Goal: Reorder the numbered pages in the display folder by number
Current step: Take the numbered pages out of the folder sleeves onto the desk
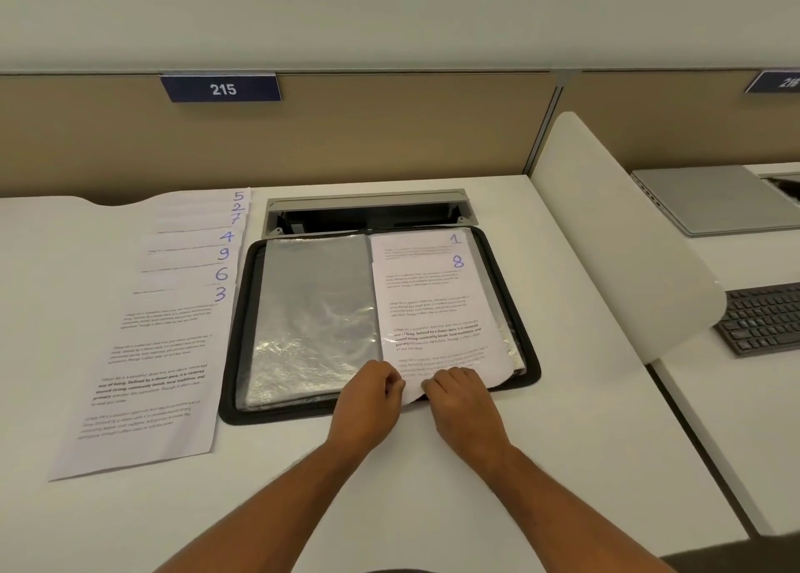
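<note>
Nearest the camera, the bottom edge of the page marked 8 (426,312) is pinched by both hands: the left hand (374,388) with curled fingers at its lower left corner, the right hand (461,393) just beside it, fingers bent over the curled edge. The sheet appears to be in the middle of being drawn out of, or slid into, a sleeve on the right side of the open display folder (530,356); which of the 2 cannot be told. Page 1 (415,243) is seen beneath it. To the left, a fanned stack of loose pages (173,312) is laid on the desk (433,486), marked 5, 2, 7, 4, 9, 6, 3. Page 2 is probably called for next. Beyond, partition signs read 215 (221,89) and 216.
</note>
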{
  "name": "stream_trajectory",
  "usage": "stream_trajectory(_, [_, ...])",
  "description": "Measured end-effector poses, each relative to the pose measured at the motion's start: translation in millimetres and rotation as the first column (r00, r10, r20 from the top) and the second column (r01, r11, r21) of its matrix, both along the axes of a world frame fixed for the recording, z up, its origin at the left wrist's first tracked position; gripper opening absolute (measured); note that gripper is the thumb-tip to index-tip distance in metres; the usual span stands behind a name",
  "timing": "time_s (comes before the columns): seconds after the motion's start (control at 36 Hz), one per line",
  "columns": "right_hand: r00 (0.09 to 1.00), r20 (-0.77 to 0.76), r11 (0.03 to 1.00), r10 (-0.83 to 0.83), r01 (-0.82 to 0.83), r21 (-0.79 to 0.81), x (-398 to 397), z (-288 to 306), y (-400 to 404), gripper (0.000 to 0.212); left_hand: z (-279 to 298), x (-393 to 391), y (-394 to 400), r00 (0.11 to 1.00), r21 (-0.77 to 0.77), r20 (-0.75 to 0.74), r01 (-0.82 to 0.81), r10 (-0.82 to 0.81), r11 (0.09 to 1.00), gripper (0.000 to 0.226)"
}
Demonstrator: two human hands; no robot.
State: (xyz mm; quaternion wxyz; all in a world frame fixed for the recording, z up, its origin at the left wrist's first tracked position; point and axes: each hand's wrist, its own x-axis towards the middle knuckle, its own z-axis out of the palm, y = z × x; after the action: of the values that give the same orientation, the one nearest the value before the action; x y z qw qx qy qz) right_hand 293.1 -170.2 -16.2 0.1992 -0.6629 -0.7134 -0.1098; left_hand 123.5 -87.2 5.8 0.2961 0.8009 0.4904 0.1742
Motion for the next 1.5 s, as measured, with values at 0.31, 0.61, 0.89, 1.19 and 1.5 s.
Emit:
stream_trajectory(0.31, [1.0,-0.023,0.999,0.013,-0.014,-0.029,-18,-5,-70,0.007,-2,-4,-18,0.997,-0.079,-0.01,-0.081,0.081,0.994,0.012])
stream_trajectory(0.61, [0.994,-0.072,0.987,0.085,-0.094,-0.133,-30,-2,-115,0.007,-1,4,-41,0.984,-0.038,0.009,-0.176,0.176,0.984,0.01])
stream_trajectory(0.89, [0.701,-0.553,0.868,-0.45,0.49,-0.085,12,30,-58,0.023,-1,7,-50,0.973,-0.078,0.015,-0.229,0.23,0.97,0.034])
stream_trajectory(1.19, [0.149,-0.669,0.638,-0.728,0.506,-0.581,58,47,-12,0.032,6,15,-51,0.948,-0.239,0.072,-0.287,0.311,0.928,0.03])
stream_trajectory(1.5, [0.104,-0.663,0.638,-0.741,0.417,-0.648,47,48,-36,0.016,16,8,-42,0.84,-0.5,0.227,-0.335,0.494,0.799,0.022])
